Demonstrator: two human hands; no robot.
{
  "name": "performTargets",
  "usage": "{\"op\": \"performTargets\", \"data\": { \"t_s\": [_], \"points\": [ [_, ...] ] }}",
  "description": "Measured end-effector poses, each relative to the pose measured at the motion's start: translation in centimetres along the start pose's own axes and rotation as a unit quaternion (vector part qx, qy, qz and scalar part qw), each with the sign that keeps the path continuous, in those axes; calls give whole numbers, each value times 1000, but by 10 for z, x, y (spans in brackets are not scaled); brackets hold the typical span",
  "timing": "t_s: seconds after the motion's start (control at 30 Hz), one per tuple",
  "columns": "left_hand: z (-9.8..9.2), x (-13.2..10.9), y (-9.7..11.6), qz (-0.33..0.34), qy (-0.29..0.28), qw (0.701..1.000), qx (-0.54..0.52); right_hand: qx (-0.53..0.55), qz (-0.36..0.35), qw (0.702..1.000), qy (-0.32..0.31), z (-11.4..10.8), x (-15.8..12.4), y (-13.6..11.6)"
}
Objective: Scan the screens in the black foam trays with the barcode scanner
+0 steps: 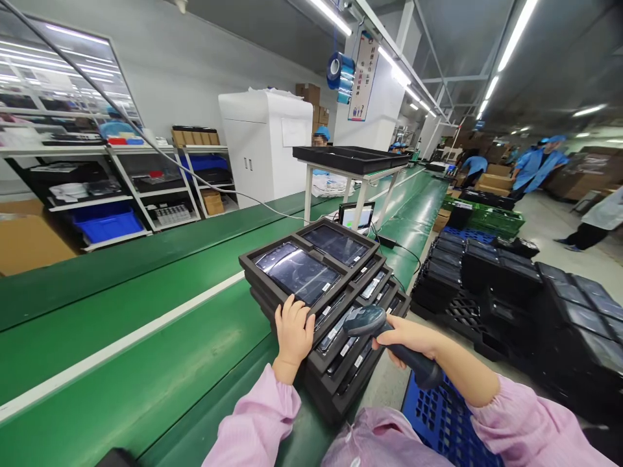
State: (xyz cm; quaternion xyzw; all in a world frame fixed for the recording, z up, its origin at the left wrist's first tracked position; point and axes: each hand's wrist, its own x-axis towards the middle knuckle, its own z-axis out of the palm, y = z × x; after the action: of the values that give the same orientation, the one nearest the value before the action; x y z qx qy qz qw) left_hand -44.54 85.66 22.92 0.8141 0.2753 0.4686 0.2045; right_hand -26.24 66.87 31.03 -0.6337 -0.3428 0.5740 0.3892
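A stack of black foam trays stands on the green conveyor, its layers fanned out in steps toward me. Flat dark panels with small white labels lie in the tray pockets. My left hand rests on the near edge of the top tray, its fingers apart and nothing held. In my right hand is a dark handheld scanner, its head over the labels of the lower trays. My fingers wrap round its handle.
A raised white-legged table with black trays stands beyond the stack, a small monitor beneath. Crates and stacked black trays stand at the right. People in blue work farther back. A cable crosses the conveyor.
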Motion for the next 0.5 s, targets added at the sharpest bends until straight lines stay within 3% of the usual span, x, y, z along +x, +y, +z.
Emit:
{"op": "performTargets", "data": {
  "t_s": [0.5],
  "points": [
    [6,-1,-2,12,5,1000,9,-1,15,1000,14,14,-8,-3]
  ]
}}
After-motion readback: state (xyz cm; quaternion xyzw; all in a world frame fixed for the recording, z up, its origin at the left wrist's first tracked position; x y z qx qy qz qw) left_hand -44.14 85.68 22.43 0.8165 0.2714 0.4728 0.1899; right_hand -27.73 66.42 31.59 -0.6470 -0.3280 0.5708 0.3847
